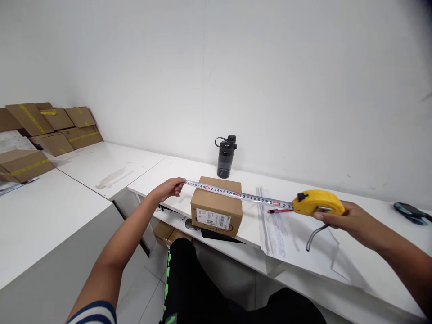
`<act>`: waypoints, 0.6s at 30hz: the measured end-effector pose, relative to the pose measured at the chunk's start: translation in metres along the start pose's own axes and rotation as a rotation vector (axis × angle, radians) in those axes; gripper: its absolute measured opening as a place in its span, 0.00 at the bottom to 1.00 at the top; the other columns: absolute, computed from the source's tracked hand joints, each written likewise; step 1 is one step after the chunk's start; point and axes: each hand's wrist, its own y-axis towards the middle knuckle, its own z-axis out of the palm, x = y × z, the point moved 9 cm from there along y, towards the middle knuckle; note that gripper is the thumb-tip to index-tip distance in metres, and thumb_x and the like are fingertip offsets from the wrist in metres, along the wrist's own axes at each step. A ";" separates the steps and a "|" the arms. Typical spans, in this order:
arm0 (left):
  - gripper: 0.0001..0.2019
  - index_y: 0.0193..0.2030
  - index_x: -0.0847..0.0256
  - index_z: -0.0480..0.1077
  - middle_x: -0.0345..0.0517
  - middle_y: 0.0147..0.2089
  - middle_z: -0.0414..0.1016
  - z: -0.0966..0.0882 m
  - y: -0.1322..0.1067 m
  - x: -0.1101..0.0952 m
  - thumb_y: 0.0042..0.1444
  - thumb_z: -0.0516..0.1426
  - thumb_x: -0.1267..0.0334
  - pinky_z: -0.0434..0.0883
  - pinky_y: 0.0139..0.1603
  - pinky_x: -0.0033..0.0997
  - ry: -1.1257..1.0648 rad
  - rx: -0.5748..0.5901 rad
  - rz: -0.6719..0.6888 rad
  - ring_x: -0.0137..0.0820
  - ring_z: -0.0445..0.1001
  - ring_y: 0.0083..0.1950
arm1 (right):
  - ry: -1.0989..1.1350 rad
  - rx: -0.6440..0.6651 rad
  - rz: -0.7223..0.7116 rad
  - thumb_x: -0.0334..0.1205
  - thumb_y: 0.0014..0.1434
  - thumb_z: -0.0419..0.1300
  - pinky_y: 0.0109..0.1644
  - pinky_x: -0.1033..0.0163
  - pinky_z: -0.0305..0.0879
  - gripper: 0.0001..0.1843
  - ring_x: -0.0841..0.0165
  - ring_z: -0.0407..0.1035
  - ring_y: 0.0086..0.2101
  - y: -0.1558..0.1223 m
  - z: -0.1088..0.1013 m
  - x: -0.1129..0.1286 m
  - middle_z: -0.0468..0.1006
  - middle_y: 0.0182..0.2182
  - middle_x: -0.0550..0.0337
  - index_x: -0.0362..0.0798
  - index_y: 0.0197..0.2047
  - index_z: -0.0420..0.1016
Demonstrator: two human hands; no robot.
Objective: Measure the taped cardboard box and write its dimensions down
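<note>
My right hand (pixel 351 219) grips the yellow tape measure case (pixel 317 202) above a stack of papers (pixel 286 229). Its steel tape (pixel 236 193) runs left over the top of a small cardboard box (pixel 216 207) with a white label. My left hand (pixel 170 186) pinches the tape's free end just left of the box. The tape hangs slightly above the box top. A red pen (pixel 280 210) lies on the papers under the tape.
A dark water bottle (pixel 225 156) stands by the wall behind the box. Flattened cardboard boxes (pixel 50 128) pile up at the far left. A dark object (pixel 410 211) lies at the right of the white desk (pixel 364 265). My legs in dark trousers (pixel 189 279) are below.
</note>
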 end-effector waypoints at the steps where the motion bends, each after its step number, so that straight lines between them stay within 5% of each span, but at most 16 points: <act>1: 0.21 0.22 0.59 0.57 0.31 0.20 0.50 0.004 0.003 0.001 0.52 0.60 0.48 0.59 0.27 0.25 0.019 0.013 -0.002 0.23 0.52 0.21 | -0.015 0.139 0.087 0.49 0.32 0.73 0.20 0.62 0.55 0.16 0.69 0.60 0.19 0.005 0.010 -0.012 0.69 0.18 0.61 0.51 0.24 0.79; 4: 0.22 0.24 0.61 0.61 0.34 0.23 0.58 0.016 0.011 0.003 0.50 0.60 0.44 0.62 0.29 0.26 0.130 0.047 -0.011 0.24 0.59 0.24 | 0.005 0.326 0.200 0.48 0.31 0.75 0.21 0.61 0.54 0.18 0.68 0.59 0.20 0.016 0.022 -0.025 0.68 0.18 0.61 0.50 0.27 0.78; 7: 0.21 0.36 0.61 0.68 0.45 0.40 0.72 0.027 0.016 0.004 0.49 0.60 0.43 0.68 0.39 0.28 0.207 0.030 -0.021 0.32 0.72 0.42 | -0.014 0.370 0.176 0.49 0.33 0.74 0.22 0.61 0.55 0.21 0.66 0.61 0.21 0.021 0.034 -0.016 0.72 0.20 0.59 0.49 0.32 0.81; 11: 0.29 0.55 0.55 0.65 0.51 0.60 0.68 0.047 0.025 0.010 0.49 0.63 0.47 0.68 0.51 0.34 0.055 0.016 -0.030 0.40 0.68 0.60 | 0.005 0.515 0.095 0.51 0.41 0.72 0.36 0.56 0.70 0.26 0.56 0.73 0.38 0.017 0.080 0.010 0.81 0.38 0.52 0.49 0.44 0.81; 14: 0.30 0.57 0.60 0.65 0.55 0.54 0.74 0.073 0.032 0.017 0.50 0.63 0.49 0.69 0.51 0.36 -0.212 0.099 -0.008 0.41 0.74 0.53 | 0.039 0.601 0.036 0.50 0.45 0.72 0.48 0.52 0.71 0.29 0.54 0.72 0.46 0.015 0.116 0.021 0.80 0.46 0.52 0.50 0.50 0.79; 18: 0.27 0.53 0.66 0.69 0.53 0.41 0.80 0.092 0.036 0.027 0.51 0.61 0.49 0.72 0.41 0.33 -0.502 0.073 0.041 0.39 0.78 0.39 | 0.106 0.518 0.020 0.52 0.46 0.71 0.49 0.51 0.71 0.28 0.55 0.74 0.45 0.021 0.140 0.018 0.81 0.44 0.55 0.51 0.50 0.78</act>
